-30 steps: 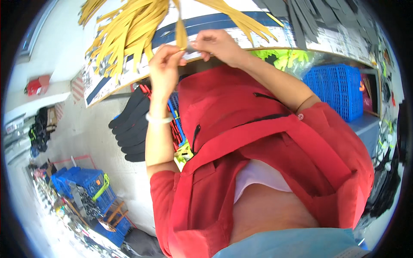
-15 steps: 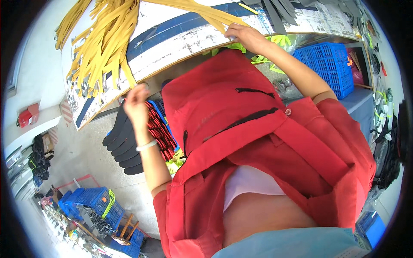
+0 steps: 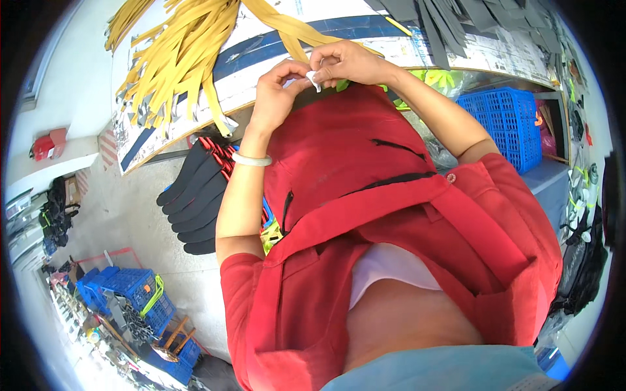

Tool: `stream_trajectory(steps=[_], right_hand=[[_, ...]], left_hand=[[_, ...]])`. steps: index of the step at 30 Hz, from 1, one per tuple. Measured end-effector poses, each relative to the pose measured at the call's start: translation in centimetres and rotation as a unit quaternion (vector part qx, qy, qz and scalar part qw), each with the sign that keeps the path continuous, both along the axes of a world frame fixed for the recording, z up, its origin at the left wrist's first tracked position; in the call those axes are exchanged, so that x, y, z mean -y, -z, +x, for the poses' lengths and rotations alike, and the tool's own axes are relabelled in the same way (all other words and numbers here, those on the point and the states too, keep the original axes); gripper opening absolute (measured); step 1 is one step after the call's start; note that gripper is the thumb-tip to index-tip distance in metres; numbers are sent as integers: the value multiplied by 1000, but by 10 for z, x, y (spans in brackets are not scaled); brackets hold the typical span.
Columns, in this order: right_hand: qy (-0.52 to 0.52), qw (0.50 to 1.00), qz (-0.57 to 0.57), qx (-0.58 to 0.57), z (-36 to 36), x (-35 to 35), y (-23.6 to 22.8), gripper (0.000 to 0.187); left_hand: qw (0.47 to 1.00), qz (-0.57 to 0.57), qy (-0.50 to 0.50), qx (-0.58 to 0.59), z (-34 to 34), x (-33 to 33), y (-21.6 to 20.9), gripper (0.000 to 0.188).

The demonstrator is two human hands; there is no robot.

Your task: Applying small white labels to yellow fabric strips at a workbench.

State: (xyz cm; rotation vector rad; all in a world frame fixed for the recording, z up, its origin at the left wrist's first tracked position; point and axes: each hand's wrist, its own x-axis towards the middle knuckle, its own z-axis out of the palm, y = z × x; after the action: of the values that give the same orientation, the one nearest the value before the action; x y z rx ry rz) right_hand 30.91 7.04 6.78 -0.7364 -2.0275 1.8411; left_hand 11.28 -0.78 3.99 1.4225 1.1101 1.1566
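Observation:
Both my hands meet above the table's front edge, over the red apron [image 3: 339, 140] on my lap. Thumb and fingers of my right hand [image 3: 352, 62] pinch a small white piece [image 3: 315, 81], which looks like a folded scrap or tag. My left hand [image 3: 280, 91], with a pale bangle [image 3: 252, 159] at its wrist, closes on the same piece from the left. Just behind the fingers runs a yellow strap [image 3: 293, 47]; whether the white piece is joined to it is hidden. A thick bunch of yellow straps [image 3: 189, 58] hangs over the table edge at left.
Dark grey strips [image 3: 443, 29] lie on the worn white table [image 3: 261, 72] at the far right. A blue crate [image 3: 499, 124] stands on the right. Black, red-edged pieces [image 3: 195, 189] are stacked left of my lap. More blue crates [image 3: 137, 293] stand on the floor at lower left.
My left hand has left the hanging yellow straps and moved right to meet my right hand. The right hand has shifted slightly left, and the white piece now shows between them.

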Motion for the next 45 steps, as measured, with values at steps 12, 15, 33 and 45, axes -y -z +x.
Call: stream_trajectory(steps=[12,15,33,45], right_hand=[[17,998,-31,-54,-44,11,-6,12],[190,911,367,4,-61,25,12,11],[104,988,-115,-16,-42,36,19,23],[141,962,143,182,8,42,80,28]], left_hand=[[981,-9,-194,19,-10,23,-20,7],[929,145,-274,-203,2,27,-12,5],[983,8,-135,-121,-20,41,3,12],[868,35,-439,-228,-164,124,7,26]])
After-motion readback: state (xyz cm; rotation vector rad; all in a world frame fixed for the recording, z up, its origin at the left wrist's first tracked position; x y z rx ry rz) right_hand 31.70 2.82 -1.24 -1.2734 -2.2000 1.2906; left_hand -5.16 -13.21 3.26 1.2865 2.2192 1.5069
